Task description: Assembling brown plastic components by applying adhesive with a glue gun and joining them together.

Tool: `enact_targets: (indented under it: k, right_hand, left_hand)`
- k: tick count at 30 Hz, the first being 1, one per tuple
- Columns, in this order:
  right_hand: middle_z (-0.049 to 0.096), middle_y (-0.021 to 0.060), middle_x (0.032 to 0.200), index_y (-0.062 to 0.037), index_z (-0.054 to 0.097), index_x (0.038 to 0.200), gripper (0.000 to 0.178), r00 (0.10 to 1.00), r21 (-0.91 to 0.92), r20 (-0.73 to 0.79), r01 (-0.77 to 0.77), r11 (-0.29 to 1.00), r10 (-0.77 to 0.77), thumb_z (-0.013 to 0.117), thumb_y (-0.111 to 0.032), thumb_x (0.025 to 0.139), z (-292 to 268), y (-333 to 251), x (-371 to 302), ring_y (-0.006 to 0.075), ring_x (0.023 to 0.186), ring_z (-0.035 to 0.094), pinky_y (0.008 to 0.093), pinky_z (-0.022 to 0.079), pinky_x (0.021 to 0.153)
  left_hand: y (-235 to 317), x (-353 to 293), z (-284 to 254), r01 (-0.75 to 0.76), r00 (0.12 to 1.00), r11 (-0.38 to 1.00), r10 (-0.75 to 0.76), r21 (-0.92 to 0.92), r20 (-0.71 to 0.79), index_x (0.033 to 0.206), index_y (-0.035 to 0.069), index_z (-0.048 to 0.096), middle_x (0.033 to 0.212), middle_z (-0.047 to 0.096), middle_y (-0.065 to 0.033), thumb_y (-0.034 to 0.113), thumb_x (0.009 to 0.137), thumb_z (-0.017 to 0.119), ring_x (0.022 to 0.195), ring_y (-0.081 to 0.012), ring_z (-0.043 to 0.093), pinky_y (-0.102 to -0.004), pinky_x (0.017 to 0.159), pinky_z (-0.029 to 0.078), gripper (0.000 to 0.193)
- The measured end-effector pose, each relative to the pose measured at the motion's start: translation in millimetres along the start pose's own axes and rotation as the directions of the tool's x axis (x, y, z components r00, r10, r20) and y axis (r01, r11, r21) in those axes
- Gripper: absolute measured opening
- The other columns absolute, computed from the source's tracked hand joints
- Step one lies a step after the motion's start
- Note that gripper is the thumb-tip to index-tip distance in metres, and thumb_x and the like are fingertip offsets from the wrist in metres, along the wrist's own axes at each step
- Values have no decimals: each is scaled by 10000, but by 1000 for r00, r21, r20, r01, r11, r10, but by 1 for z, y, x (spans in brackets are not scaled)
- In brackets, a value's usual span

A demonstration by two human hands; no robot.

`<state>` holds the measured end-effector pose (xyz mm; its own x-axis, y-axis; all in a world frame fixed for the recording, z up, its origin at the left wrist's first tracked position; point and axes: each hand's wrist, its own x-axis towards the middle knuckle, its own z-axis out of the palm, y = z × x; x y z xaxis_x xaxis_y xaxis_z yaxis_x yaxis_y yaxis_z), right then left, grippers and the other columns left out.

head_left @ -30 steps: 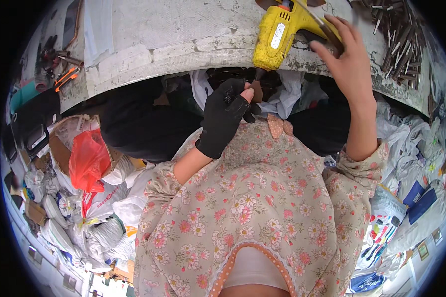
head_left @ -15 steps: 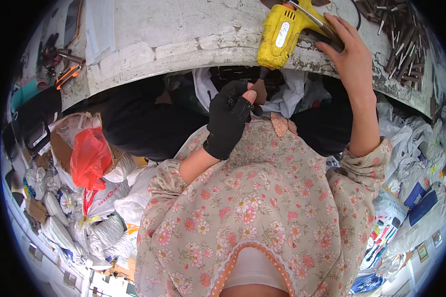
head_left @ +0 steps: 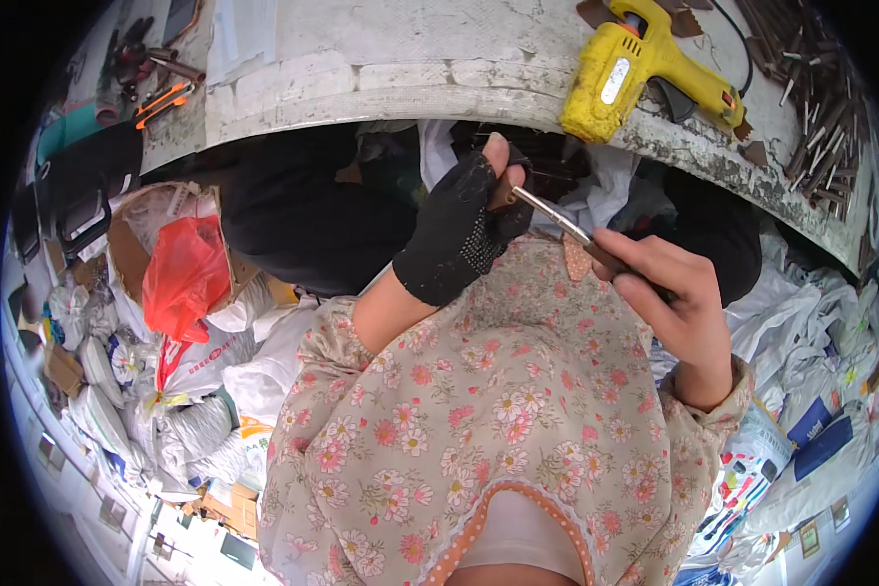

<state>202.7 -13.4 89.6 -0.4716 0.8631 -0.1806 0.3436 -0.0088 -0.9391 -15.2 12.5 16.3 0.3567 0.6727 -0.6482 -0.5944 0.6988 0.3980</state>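
A thin metal rod is held between the two hands at the picture's centre. The left hand, covered by a black fingerless glove, is closed on the rod's upper end, thumb pressed against it; the bare right hand, at four o'clock from the left, is clamped on the darker lower end. One yellow glue gun lies at one o'clock on the counter, well apart from both hands. A heap of dark metal rods is seen at two o'clock, too many to count. At nine o'clock a basket holds one red plastic bag; what lies under it cannot be made out, possibly paper.
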Motion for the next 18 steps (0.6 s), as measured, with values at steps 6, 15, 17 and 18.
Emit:
enact_targets:
  k: [6,15,17,18]
  right_hand:
    - [542,77,728,-25,596,1128,369,998,-20,6,-56,998,57,592,37,764,-1,-12,-3,138,613,504,239,397,568]
    - [472,81,668,-81,607,1116,396,984,-245,52,-151,958,168,610,33,736,-3,-43,2,184,546,486,274,406,504]
    - [486,96,682,-83,591,1123,414,988,-313,125,-47,949,90,621,19,723,0,-52,5,231,542,498,311,421,489]
    - [486,96,682,-83,591,1123,414,988,-311,121,-58,949,100,621,19,723,2,-51,6,231,542,498,311,421,489]
  left_hand:
    - [-1,-7,4,40,998,999,-39,14,-40,731,154,481,638,421,59,382,890,537,571,-47,421,-190,501,344,282]
    - [-17,-14,-5,-471,705,260,685,843,183,790,76,529,683,468,26,304,901,528,622,-47,458,-209,547,375,254]
    - [-10,-32,15,-435,853,712,521,551,0,792,30,537,648,464,10,257,909,501,598,-51,451,-213,545,365,258]
    - [-3,-29,15,-384,879,681,475,624,23,758,20,527,612,449,8,235,914,488,575,-55,441,-221,538,356,269]
